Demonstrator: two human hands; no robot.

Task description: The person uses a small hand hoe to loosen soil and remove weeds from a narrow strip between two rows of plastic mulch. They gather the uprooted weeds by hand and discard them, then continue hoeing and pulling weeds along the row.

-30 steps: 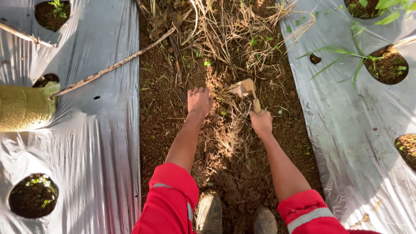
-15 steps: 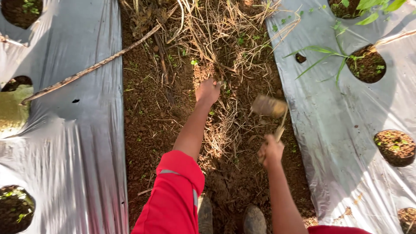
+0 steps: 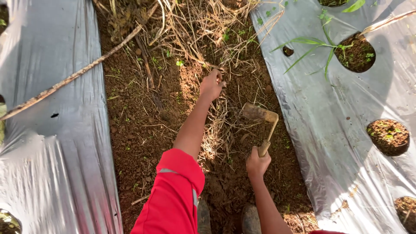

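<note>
I look down on a strip of brown soil [image 3: 143,130] between two sheets of silver plastic mulch. My left hand [image 3: 211,84] reaches forward and is closed on a tuft of dry grass [image 3: 203,39] at the near edge of a straw pile. My right hand [image 3: 257,163] grips the wooden handle of a small hand hoe [image 3: 262,116]. The hoe's flat blade rests on the soil just right of the straw, a short way behind my left hand. Both arms wear red sleeves with grey bands.
Silver plastic mulch covers the left bed [image 3: 47,130] and right bed [image 3: 346,108], with round planting holes [image 3: 388,136] showing soil and seedlings. A green-leaved plant [image 3: 325,47] grows at the upper right. A long dry stick [image 3: 73,76] lies across the left. My boots [image 3: 225,219] stand below.
My left hand moved forward from the bare soil and closed on the dry grass. My right hand lifted the hoe, pulled back, and brought the blade down nearer to me.
</note>
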